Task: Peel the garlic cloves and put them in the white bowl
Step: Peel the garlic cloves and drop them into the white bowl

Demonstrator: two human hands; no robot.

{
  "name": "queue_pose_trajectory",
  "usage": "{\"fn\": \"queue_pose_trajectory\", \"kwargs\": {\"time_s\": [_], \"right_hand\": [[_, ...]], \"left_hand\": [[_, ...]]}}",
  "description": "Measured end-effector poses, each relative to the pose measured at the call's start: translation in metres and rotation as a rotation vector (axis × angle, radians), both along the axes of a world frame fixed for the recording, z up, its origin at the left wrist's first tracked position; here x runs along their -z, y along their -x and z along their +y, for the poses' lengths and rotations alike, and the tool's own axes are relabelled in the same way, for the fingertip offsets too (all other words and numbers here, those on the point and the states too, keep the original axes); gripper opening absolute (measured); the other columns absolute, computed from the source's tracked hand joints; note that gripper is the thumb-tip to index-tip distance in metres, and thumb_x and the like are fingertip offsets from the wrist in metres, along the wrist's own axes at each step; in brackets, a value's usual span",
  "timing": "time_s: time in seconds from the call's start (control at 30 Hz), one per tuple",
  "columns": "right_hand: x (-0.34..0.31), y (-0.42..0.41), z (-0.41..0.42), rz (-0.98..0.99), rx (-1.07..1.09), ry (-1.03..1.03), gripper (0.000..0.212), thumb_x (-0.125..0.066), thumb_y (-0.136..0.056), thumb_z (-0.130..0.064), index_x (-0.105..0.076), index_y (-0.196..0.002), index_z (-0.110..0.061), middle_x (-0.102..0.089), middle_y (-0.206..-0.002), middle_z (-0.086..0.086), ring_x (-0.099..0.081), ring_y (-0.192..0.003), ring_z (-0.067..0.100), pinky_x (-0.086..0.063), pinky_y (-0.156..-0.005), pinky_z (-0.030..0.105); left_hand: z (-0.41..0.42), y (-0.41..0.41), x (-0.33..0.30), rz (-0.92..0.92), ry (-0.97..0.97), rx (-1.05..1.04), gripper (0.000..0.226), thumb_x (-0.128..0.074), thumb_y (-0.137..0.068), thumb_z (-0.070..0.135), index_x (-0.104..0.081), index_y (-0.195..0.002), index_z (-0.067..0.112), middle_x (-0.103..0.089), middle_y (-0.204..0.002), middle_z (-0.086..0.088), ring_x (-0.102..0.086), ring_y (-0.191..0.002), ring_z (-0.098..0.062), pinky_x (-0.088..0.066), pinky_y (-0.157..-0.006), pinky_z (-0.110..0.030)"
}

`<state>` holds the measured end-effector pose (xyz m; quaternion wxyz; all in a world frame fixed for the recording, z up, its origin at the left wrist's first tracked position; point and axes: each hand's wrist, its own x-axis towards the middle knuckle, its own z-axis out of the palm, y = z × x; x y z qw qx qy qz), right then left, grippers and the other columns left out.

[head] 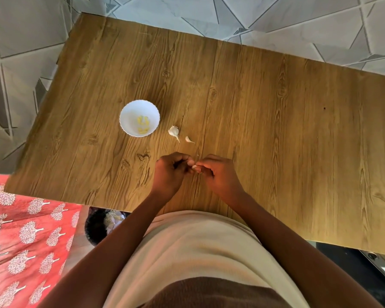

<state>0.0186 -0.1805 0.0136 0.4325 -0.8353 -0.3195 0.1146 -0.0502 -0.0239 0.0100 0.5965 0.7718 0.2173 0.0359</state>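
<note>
Hands (171,170) (218,172) pinch clove (194,167); no txt.

No readable text, label, brand, number or sign anywhere in view

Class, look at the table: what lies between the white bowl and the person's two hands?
In the head view, only bare wooden table lies between the white bowl and the hands; two unpeeled garlic pieces lie right of it.
</note>
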Motion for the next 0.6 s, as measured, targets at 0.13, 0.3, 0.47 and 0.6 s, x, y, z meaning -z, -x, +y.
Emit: {"fn": "queue_pose_trajectory", "kwargs": {"time_s": [0.13,0.3,0.47,0.6], "right_hand": [[0.002,-0.005,-0.005,-0.084,-0.042,0.003,0.016,-0.066,-0.094,-0.011,-0.077,-0.1,-0.001,-0.074,-0.088,0.009,-0.07,-0.078,0.016,-0.055,-0.071,0.021],[0.01,-0.004,-0.003,0.012,0.032,-0.011,0.012,-0.079,-0.086,-0.005,-0.079,-0.098,-0.006,-0.077,-0.088,0.003,-0.07,-0.081,0.006,-0.051,-0.075,0.01],[0.016,-0.001,-0.005,0.203,0.155,-0.028,0.013,-0.083,-0.083,-0.01,-0.079,-0.095,-0.01,-0.077,-0.087,-0.002,-0.071,-0.079,0.005,-0.054,-0.072,0.016],[0.015,-0.001,-0.005,0.273,0.219,-0.06,0.011,-0.085,-0.081,-0.01,-0.079,-0.091,-0.01,-0.075,-0.081,-0.003,-0.071,-0.074,0.009,-0.058,-0.07,0.024]], "left_hand": [[0.006,-0.007,0.001,0.059,-0.021,0.004,0.015,-0.066,-0.095,-0.003,-0.074,-0.085,0.004,-0.069,-0.065,0.007,-0.062,-0.058,-0.003,-0.048,-0.062,-0.016],[0.006,-0.005,0.012,0.077,-0.268,0.021,0.023,-0.073,-0.082,-0.01,-0.079,-0.084,0.012,-0.071,-0.078,0.008,-0.064,-0.069,0.003,-0.052,-0.068,-0.013],[0.009,0.0,0.026,0.024,-0.371,0.052,0.019,-0.073,-0.081,-0.013,-0.079,-0.085,0.005,-0.068,-0.085,-0.006,-0.065,-0.074,-0.017,-0.046,-0.069,-0.017],[0.005,0.005,0.028,-0.055,-0.397,0.081,0.014,-0.072,-0.089,-0.006,-0.079,-0.098,0.003,-0.066,-0.097,-0.007,-0.063,-0.086,-0.014,-0.048,-0.077,-0.021]]}}
